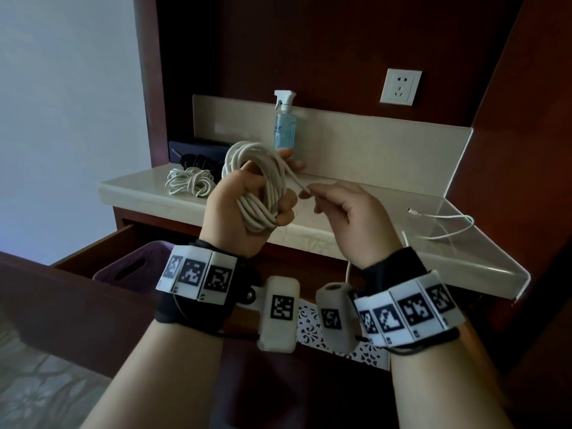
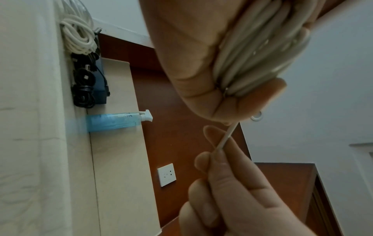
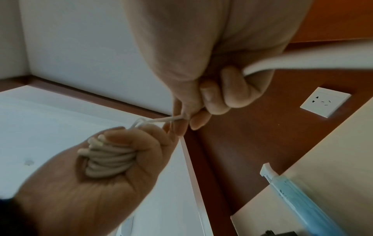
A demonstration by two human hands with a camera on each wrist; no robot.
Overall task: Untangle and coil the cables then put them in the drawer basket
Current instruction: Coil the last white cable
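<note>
Currently | left hand (image 1: 244,209) clenched round thick white coiled cable (image 1: 257,181), held above beige stone counter (image 1: 356,230) | right hand (image 1: 349,218) pinching its loose end | purple perforated drawer basket (image 1: 136,267) below in open drawer

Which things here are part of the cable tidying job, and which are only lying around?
Part of the job:
white cable coil in left hand
its free end, pinched by right hand
small white coil
black cables
thin white cable
purple basket in drawer

Lying about:
spray bottle
wall socket
</note>
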